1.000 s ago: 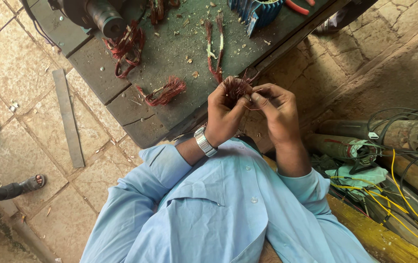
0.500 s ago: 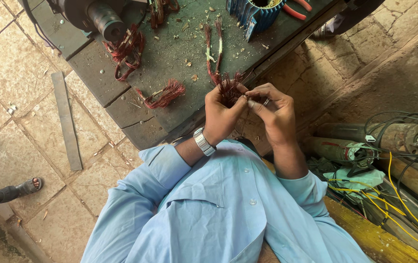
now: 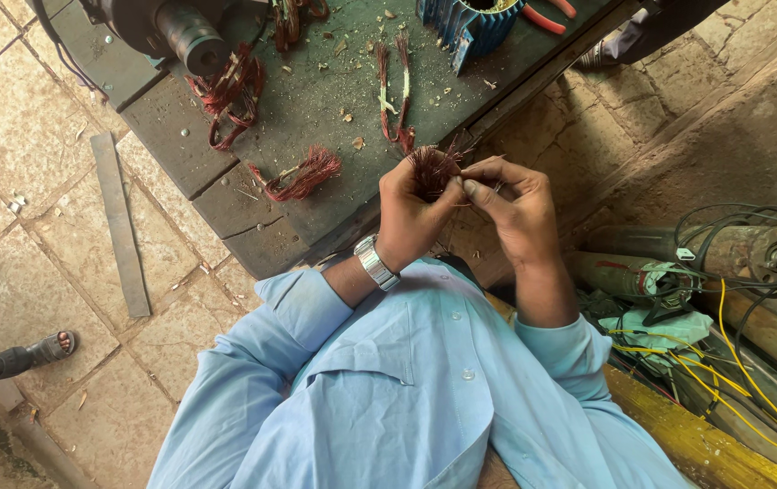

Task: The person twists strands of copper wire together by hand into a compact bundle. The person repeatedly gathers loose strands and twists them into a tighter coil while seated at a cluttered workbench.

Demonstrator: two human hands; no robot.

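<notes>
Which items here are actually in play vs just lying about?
In play: left hand, right hand, copper wire bundle gripped between them.

Lying about: loose wire bundle, blue motor housing, red pliers, flat metal bar, green workbench.

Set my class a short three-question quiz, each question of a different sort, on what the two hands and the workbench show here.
1. True or false: both hands grip the bundle of reddish copper wire.
2. Which wrist wears the metal watch? A) left B) right
3. Fill in: the blue finned motor housing stands on the dark green ____.

Key
1. True: the left hand and right hand pinch it together.
2. A
3. Workbench.
</notes>
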